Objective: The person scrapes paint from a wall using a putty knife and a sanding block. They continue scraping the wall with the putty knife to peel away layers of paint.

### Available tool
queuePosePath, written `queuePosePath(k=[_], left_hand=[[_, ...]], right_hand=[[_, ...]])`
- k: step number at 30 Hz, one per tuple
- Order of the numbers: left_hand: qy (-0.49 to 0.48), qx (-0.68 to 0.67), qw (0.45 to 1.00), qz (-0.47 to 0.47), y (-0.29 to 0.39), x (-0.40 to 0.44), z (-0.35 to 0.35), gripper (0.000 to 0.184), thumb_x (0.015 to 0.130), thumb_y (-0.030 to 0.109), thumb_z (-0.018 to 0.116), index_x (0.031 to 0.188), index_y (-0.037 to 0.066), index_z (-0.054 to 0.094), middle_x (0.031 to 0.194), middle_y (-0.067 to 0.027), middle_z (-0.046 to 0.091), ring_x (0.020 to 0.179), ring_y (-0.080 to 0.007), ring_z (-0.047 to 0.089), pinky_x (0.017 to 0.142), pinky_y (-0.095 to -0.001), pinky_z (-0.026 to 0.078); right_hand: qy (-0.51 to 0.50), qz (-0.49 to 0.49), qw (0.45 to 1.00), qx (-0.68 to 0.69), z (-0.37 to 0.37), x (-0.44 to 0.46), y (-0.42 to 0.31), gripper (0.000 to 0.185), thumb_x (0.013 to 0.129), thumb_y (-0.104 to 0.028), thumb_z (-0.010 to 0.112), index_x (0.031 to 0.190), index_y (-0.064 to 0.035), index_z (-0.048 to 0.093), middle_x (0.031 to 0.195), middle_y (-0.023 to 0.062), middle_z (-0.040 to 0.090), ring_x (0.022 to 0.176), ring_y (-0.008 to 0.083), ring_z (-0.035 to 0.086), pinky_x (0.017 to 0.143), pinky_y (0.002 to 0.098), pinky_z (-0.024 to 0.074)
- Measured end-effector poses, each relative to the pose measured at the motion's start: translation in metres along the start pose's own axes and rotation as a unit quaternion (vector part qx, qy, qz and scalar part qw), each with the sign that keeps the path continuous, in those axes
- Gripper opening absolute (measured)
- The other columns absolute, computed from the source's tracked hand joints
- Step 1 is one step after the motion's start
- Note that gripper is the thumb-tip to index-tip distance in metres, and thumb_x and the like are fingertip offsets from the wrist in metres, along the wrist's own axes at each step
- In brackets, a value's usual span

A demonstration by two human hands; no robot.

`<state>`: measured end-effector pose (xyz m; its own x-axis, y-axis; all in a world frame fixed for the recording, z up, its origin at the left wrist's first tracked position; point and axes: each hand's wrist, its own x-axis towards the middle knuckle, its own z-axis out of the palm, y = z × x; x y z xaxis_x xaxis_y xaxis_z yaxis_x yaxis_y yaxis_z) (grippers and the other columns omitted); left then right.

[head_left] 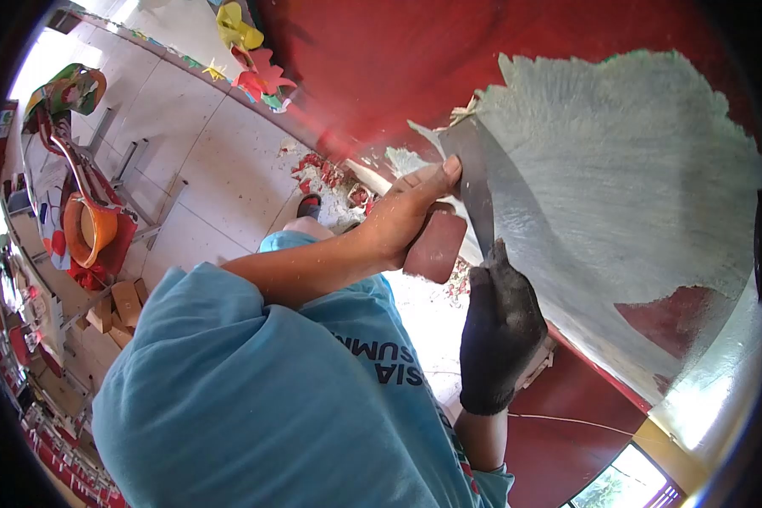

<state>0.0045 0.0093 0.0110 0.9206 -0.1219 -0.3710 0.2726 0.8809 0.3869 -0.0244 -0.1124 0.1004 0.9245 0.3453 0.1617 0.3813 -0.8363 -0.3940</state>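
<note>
A long grey metal blade [476, 173] lies against the pale scraped patch [618, 161] of a red surface [356, 59]. My bare left hand [415, 199] is closed on its upper part, with the thumb pressed to the metal. A reddish-brown block [437, 245] shows just below my left palm; how it is held is partly hidden. My right hand [501, 326], in a black glove, has its fingertips closed at the lower end of the blade. Below the large pale patch, a smaller patch of red [677, 320] remains on the surface.
Red and pale flakes [326, 173] lie on the tiled floor [203, 161] by the wall base. Paper flowers [258, 72] hang at the top. On the left are an orange container [91, 230] and cardboard boxes [127, 303]. A window [626, 478] shows at the lower right.
</note>
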Motion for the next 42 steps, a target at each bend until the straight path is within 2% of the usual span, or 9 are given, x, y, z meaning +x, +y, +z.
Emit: queuePosePath(k=[7, 9, 18, 29, 31, 33, 37, 41, 42], left_hand=[[0.018, 0.007, 0.999, -0.031, 0.001, -0.005, -0.002, 0.037, 0.088, 0.045, 0.05, 0.094, 0.01, 0.059, 0.082, -0.0001, 0.058, 0.064, -0.0073, 0.052, 0.052, -0.0208, 0.044], [0.014, -0.03, 0.999, -0.015, 0.005, -0.005, -0.003, 0.028, 0.087, 0.04, 0.055, 0.089, 0.013, 0.06, 0.073, 0.0008, 0.057, 0.051, -0.0048, 0.049, 0.043, -0.0173, 0.039], [-0.002, 0.004, 1.0, -0.03, -0.012, 0.005, -0.023, 0.032, 0.089, 0.04, 0.051, 0.095, 0.01, 0.06, 0.089, -0.0017, 0.059, 0.072, -0.0085, 0.056, 0.057, -0.0231, 0.047], [0.032, 0.018, 0.999, -0.026, -0.019, 0.012, -0.036, 0.032, 0.089, 0.04, 0.052, 0.1, 0.01, 0.059, 0.085, -0.0034, 0.06, 0.067, -0.0102, 0.058, 0.056, -0.0239, 0.049], [-0.025, 0.04, 0.998, 0.036, -0.01, 0.015, -0.047, 0.03, 0.089, 0.038, 0.052, 0.098, 0.01, 0.059, 0.084, -0.0034, 0.06, 0.066, -0.0101, 0.059, 0.055, -0.0243, 0.049], [-0.004, 0.045, 0.999, 0.025, -0.011, 0.01, -0.043, 0.03, 0.089, 0.037, 0.052, 0.096, 0.009, 0.059, 0.083, -0.0024, 0.06, 0.065, -0.01, 0.059, 0.055, -0.024, 0.05], [0.029, 0.051, 0.998, 0.002, -0.01, 0.013, -0.037, 0.029, 0.089, 0.037, 0.054, 0.082, 0.011, 0.06, 0.062, 0.0063, 0.05, 0.047, -0.0018, 0.039, 0.042, -0.019, 0.029], [0.031, 0.12, 0.99, 0.063, 0.002, 0.018, -0.047, 0.026, 0.089, 0.035, 0.055, 0.076, 0.013, 0.059, 0.056, 0.0088, 0.043, 0.047, -0.0003, 0.034, 0.041, -0.019, 0.025], [0.016, 0.141, 0.987, 0.08, 0.002, 0.018, -0.051, 0.024, 0.089, 0.033, 0.055, 0.075, 0.015, 0.058, 0.055, 0.0096, 0.04, 0.046, 0.0002, 0.032, 0.041, -0.019, 0.023]], right_hand=[[-0.016, -0.084, 0.992, -0.094, 0.007, -0.012, 0.012, 0.027, 0.078, -0.009, 0.064, 0.104, -0.0003, 0.063, 0.08, 0.0138, 0.063, 0.07, 0.0238, 0.061, 0.064, 0.0301, 0.0492], [0.031, 0.006, 0.999, 0.008, 0.02, -0.008, 0.003, 0.023, 0.078, -0.009, 0.064, 0.099, 0.0005, 0.064, 0.08, 0.0139, 0.063, 0.071, 0.0247, 0.062, 0.064, 0.031, 0.0495], [0.019, -0.015, 1.0, -0.012, 0.032, -0.019, 0.019, 0.021, 0.079, -0.008, 0.063, 0.099, -0.0001, 0.062, 0.084, 0.0134, 0.064, 0.075, 0.0252, 0.062, 0.065, 0.0316, 0.051], [0.034, -0.042, 0.997, -0.056, 0.049, -0.024, 0.025, 0.016, 0.078, -0.008, 0.064, 0.091, 0.001, 0.064, 0.081, 0.0151, 0.063, 0.07, 0.0249, 0.062, 0.063, 0.0311, 0.05], [0.012, 0.059, 0.994, 0.088, 0.054, -0.02, 0.012, 0.022, 0.084, -0.005, 0.056, 0.103, 0.0049, 0.059, 0.097, 0.0182, 0.063, 0.082, 0.0269, 0.063, 0.072, 0.0332, 0.0501], [0.016, -0.039, 0.999, -0.013, 0.066, -0.026, 0.024, 0.023, 0.085, -0.005, 0.055, 0.105, 0.005, 0.058, 0.098, 0.0181, 0.063, 0.084, 0.0274, 0.063, 0.073, 0.0335, 0.0496], [0.102, -0.087, 0.989, -0.056, 0.077, -0.029, 0.036, 0.015, 0.078, -0.003, 0.064, 0.092, 0.0008, 0.062, 0.079, 0.012, 0.064, 0.07, 0.0238, 0.062, 0.06, 0.0303, 0.0499], [0.148, 0.016, 0.985, 0.084, 0.099, -0.026, 0.026, 0.016, 0.079, -0.003, 0.063, 0.093, 0.0018, 0.062, 0.081, 0.0134, 0.064, 0.068, 0.0239, 0.062, 0.06, 0.0301, 0.0503], [0.113, 0.06, 0.986, 0.108, 0.104, -0.033, 0.027, 0.022, 0.084, -0.006, 0.057, 0.102, 0.0062, 0.06, 0.095, 0.019, 0.064, 0.084, 0.0271, 0.064, 0.074, 0.0316, 0.049]])
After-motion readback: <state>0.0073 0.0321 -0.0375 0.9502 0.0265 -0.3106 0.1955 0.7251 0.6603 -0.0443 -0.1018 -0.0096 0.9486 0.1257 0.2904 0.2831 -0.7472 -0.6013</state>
